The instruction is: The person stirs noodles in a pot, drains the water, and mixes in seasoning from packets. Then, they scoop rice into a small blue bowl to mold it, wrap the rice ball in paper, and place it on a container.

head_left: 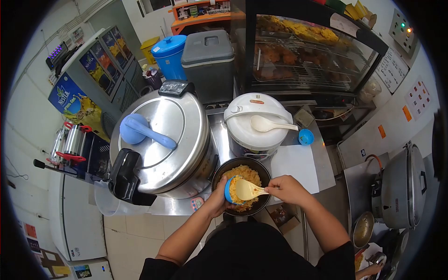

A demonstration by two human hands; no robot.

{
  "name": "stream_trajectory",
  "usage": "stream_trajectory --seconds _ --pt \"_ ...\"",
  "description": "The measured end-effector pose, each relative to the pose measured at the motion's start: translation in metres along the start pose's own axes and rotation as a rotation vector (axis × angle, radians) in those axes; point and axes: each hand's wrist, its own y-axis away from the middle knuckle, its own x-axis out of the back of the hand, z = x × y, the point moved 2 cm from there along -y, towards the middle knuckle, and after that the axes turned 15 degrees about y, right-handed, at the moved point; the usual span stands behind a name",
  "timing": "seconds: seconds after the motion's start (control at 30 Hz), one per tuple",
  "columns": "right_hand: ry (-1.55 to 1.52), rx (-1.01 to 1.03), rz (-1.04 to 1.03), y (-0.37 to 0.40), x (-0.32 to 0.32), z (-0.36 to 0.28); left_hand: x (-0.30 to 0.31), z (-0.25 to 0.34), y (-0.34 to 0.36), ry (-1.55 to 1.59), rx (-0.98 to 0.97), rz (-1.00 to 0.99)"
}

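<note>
Above the round black bowl [241,160], the left hand [215,200] grips by its wall a blue plastic cup [227,189], likely light and rigid, while the right hand [287,189] clamps a cream plastic paddle [246,190].

Small takeaway-kitchen vibe here: white painted walls [28,121], a pale tiled floor [126,233], and a stainless steel counter [221,140] carrying a big silver round-lidded rice cooker [168,135] and a smaller white plastic rice cooker [256,133]. Behind those sits a black-framed glass warming cabinet [308,60] with fried food on wire racks, next to a grey plastic cooler box [208,56], a blue lidded bucket [169,53] and a yellow bin [150,46]. Off to the left there's a drinks dispenser with blue Nestea panels [88,79], and the light's flat and bright all over.
</note>
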Motion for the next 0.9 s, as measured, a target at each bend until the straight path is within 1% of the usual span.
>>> stream_trajectory --seconds 0.03,0.13,0.2,0.23,0.3,0.33,0.43,0.53,0.63,0.73,0.83,0.9 --pt "0.038 -0.001 -0.023 0.001 0.005 -0.001 0.0 -0.002 -0.001 0.03 -0.008 0.019" --pt "0.108 0.095 0.11 0.006 0.026 0.008 0.001 -0.004 -0.004 0.129 -0.033 0.052" --pt "-0.027 -0.011 0.085 0.013 0.036 0.001 0.005 -0.003 -0.007 0.221 -0.035 0.037" --pt "-0.094 -0.064 0.067 0.015 0.038 -0.003 0.007 -0.005 -0.008 0.203 -0.028 0.01" --pt "-0.012 0.074 0.119 0.012 0.028 -0.018 0.008 -0.002 -0.01 0.157 -0.022 -0.047" --pt "0.026 0.141 0.151 0.011 0.025 -0.024 -0.007 0.001 -0.006 0.197 -0.024 0.115" --pt "0.135 0.096 0.139 0.004 0.018 -0.024 0.007 -0.001 -0.01 0.168 0.016 -0.077" --pt "0.093 0.098 0.125 0.001 0.011 -0.017 0.006 -0.004 -0.009 0.209 0.016 -0.009" --pt "-0.011 0.15 0.132 0.002 0.009 -0.016 0.002 -0.005 -0.005 0.268 0.0 0.009" --pt "-0.319 -0.058 0.081 0.002 0.008 -0.008 -0.013 0.0 0.004 0.295 -0.078 0.045" --pt "-0.277 -0.147 0.116 -0.004 -0.003 -0.001 -0.006 -0.005 0.002 0.301 -0.126 0.06" --pt "-0.316 -0.14 0.076 -0.004 -0.009 -0.006 0.001 -0.011 -0.007 0.273 -0.146 0.049"
